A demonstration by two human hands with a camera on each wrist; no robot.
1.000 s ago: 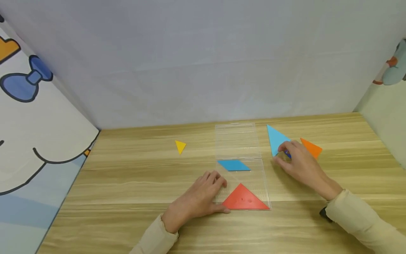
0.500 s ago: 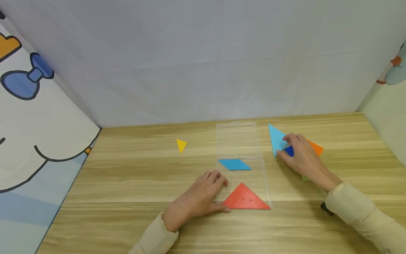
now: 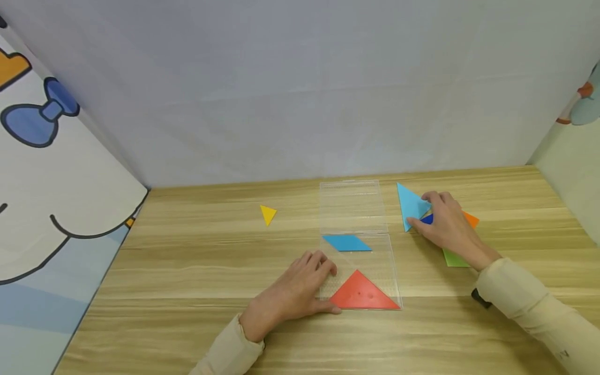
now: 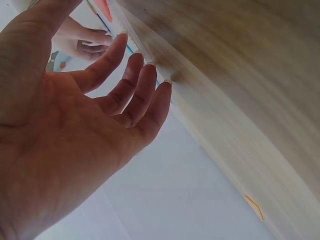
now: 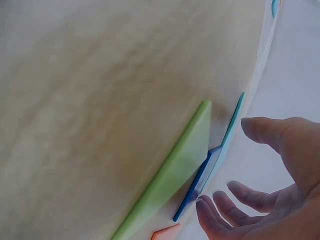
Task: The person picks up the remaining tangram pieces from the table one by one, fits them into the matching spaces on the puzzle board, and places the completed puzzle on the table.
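In the head view my right hand (image 3: 445,224) pinches the light blue triangle (image 3: 408,204) across its edges, with the thumb at its near corner and fingertips by its right corner. A dark blue piece (image 3: 427,219) shows partly beneath this hand, and an orange piece (image 3: 471,219) and green piece (image 3: 454,259) are partly hidden by it. My left hand (image 3: 297,289) rests at the left edge of a clear tray (image 3: 394,271), fingers loosely bent, thumb by the corner of a red triangle (image 3: 361,292). A blue parallelogram (image 3: 347,242) lies farther up the tray.
A small yellow triangle (image 3: 268,214) lies alone on the wooden table (image 3: 187,271), left of the tray. The tray's clear upper half (image 3: 351,205) reaches toward the pale cloth backdrop (image 3: 304,104). A cartoon-printed cloth (image 3: 70,208) borders the left side.
My right hand has shifted slightly right, its thumb and fingers now at the light blue triangle's edges. More of the green piece shows under the wrist. The left hand stays in place.
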